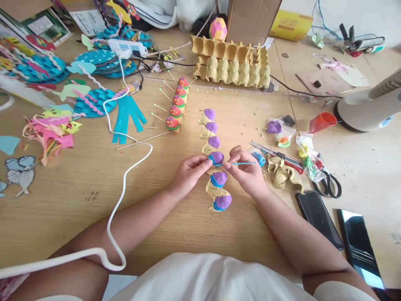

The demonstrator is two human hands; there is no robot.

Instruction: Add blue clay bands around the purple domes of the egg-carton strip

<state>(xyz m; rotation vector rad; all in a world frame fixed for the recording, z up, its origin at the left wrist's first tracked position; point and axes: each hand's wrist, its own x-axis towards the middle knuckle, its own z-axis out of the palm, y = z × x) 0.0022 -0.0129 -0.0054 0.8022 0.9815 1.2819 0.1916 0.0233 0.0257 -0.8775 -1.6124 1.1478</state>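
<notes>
An egg-carton strip [216, 192] runs up the middle of the wooden table, its bumps capped with purple clay. Blue clay [216, 181] edges the lower bumps. My left hand [192, 173] pinches the blue-edged side of the fourth bump from the top, thumb and fingers closed on it. Between the thumb and fingers of my right hand [246, 169] is a thin blue tool [242, 163], lying across the lower edge of that same bump. Just right of my right hand lies a bag of blue clay [259, 158].
A row of painted caterpillar bumps [176, 110] with pins stands behind my left hand. Egg cartons [233, 69] are at the back. A white cable [123, 184] crosses my left forearm. A cutter [278, 155], scissors [328, 184] and phones [318, 217] lie on the right.
</notes>
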